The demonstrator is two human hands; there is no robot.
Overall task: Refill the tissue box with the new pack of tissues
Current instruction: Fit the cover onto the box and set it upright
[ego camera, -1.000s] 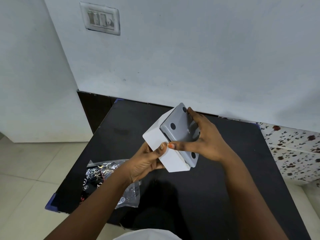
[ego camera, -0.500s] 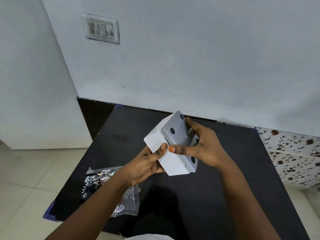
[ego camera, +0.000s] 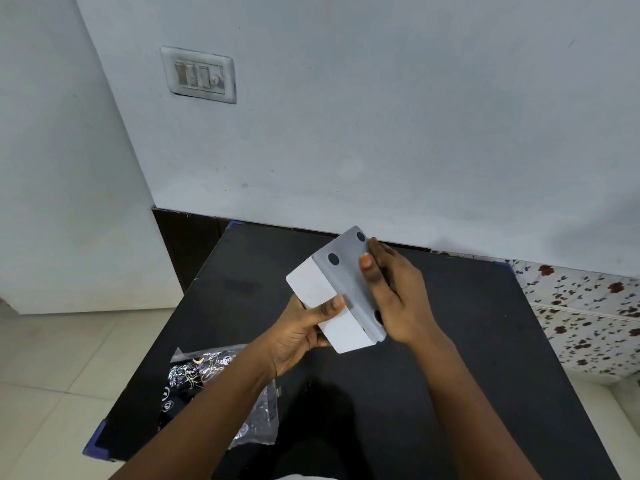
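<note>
I hold a white tissue box (ego camera: pixel 320 295) in the air above the black table (ego camera: pixel 450 341), tilted so its grey bottom panel (ego camera: pixel 349 275) with round black feet faces me. My left hand (ego camera: pixel 301 332) grips the white side from below, thumb on top. My right hand (ego camera: pixel 394 292) clasps the grey panel's right edge, with the thumb pressed on the panel's face. The new tissue pack (ego camera: pixel 214 379), in a clear wrapper with black print, lies on the table's near left part, partly hidden by my left forearm.
A wall with a switch plate (ego camera: pixel 199 75) rises right behind the table. A patterned surface (ego camera: pixel 588 313) adjoins the table's right side. Tiled floor (ego camera: pixel 69 375) lies to the left. The table's near left corner (ego camera: pixel 100 441) is close to the pack.
My right thumb has moved from the panel's lower left edge up onto its face. The box has tilted slightly, and the view has shifted a little.
</note>
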